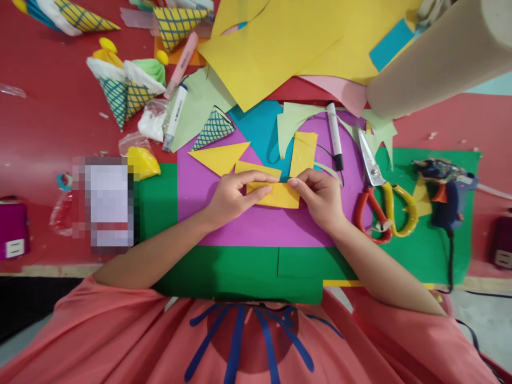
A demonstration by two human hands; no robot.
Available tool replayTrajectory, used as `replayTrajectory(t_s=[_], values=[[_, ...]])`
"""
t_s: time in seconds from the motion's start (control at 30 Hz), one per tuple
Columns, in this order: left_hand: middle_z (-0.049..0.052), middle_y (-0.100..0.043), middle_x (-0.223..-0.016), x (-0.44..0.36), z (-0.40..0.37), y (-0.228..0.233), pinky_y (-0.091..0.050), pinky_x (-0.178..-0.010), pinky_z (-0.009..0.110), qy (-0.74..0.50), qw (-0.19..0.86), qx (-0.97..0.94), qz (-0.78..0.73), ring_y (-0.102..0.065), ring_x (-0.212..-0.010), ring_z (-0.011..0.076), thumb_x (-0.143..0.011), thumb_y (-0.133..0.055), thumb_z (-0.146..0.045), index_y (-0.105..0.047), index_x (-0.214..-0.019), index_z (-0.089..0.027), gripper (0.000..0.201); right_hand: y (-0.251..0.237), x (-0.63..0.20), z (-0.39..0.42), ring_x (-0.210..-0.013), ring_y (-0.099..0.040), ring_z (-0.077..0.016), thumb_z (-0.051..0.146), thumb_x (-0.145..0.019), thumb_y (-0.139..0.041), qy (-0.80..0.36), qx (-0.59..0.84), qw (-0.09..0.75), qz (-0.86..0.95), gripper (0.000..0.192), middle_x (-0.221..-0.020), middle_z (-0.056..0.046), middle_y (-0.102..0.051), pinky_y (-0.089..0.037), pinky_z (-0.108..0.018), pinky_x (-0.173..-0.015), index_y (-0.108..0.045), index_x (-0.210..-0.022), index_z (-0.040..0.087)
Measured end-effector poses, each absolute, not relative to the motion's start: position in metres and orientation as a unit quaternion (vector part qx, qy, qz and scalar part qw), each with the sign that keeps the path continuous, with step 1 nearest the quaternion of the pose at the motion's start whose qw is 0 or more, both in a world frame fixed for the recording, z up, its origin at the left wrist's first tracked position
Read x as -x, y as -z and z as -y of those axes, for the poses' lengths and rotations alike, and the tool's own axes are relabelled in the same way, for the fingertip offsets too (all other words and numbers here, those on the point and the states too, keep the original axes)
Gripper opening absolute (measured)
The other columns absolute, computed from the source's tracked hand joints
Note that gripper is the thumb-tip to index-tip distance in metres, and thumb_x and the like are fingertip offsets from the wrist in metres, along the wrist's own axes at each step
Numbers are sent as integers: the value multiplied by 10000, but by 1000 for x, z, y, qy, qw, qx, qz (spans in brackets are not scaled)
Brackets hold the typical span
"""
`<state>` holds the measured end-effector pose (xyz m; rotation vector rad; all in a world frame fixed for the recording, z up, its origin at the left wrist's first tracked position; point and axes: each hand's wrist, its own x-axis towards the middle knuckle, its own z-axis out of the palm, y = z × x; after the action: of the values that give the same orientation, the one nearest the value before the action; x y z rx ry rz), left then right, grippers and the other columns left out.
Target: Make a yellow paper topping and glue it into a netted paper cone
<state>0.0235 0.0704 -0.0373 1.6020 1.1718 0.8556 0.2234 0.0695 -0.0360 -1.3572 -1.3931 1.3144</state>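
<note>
A small yellow rectangular piece (pixel 280 200), paper or thin foam, is held over a purple sheet (pixel 256 229). My left hand (pixel 234 197) pinches its upper left edge, thumb on top. At the upper right corner, my right hand (pixel 322 200) grips the same piece between thumb and bent fingers. Just behind it lies another yellow strip (pixel 256 169), partly covered by my left fingers. A yellow triangle (pixel 221 157) and an upright yellow rectangle (pixel 304 152) lie close by. Beyond the triangle is a small cone (pixel 215 129) with a blue lattice pattern.
To the right are scissors (pixel 374 176) with red and yellow handles and a glue gun (pixel 450 197) with a cord. A marker (pixel 335 136) lies behind my right hand. Decorated cones (pixel 136 88) stand far left. Yellow sheets (pixel 272 48) and a thick beige roll (pixel 436 64) fill the back.
</note>
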Motion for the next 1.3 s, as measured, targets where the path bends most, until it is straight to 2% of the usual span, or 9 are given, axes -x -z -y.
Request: replayTrajectory(t_s=[0.17,0.3,0.67,0.97,1.1,1.3], values=[[27,-781,-991,-24,-70,35,-581,-830,246,-355,455,-652,-492,-726,-924,156,-852,-682,-344,-758,-983,-232,189,35,-224,-69,-498,-416,-84,632,-829,-609,-525,513,382,562,466,-542,37,-492,-313,-251,-474,-572,-663,198],[23,-773,-1004,-22,-70,37,-572,-854,248,-361,431,-659,-501,-715,-954,150,-864,-665,-343,-749,-994,-233,190,36,-223,-68,-460,-394,-71,589,-778,-699,-562,501,375,541,405,-532,63,-475,-275,-242,-436,-596,-754,198],[5,-779,-981,-24,-71,36,-568,-862,231,-378,432,-652,-495,-719,-938,134,-852,-677,-276,-751,-967,-231,144,36,-220,-69,-490,-439,-70,529,-773,-730,-575,501,386,520,370,-562,51,-529,-317,-225,-450,-590,-750,187],[13,-781,-983,-22,-71,37,-567,-838,227,-374,431,-654,-497,-721,-929,138,-864,-671,-310,-758,-964,-230,155,37,-223,-69,-507,-463,-73,487,-817,-704,-572,495,376,535,334,-578,42,-545,-322,-227,-463,-585,-743,183],[6,-784,-959,-22,-72,37,-560,-801,196,-379,424,-667,-482,-726,-899,123,-864,-673,-285,-754,-961,-218,144,39,-224,-68,-509,-451,-72,392,-869,-660,-550,486,371,569,231,-606,39,-558,-320,-226,-468,-611,-780,184],[-1,-762,-902,-23,-70,41,-535,-662,157,-348,392,-737,-427,-713,-780,95,-858,-653,-222,-695,-960,-193,114,40,-226,-68,-676,-586,-100,250,-891,-613,-503,448,332,661,104,-789,-5,-695,-416,-236,-610,-667,-835,181]])
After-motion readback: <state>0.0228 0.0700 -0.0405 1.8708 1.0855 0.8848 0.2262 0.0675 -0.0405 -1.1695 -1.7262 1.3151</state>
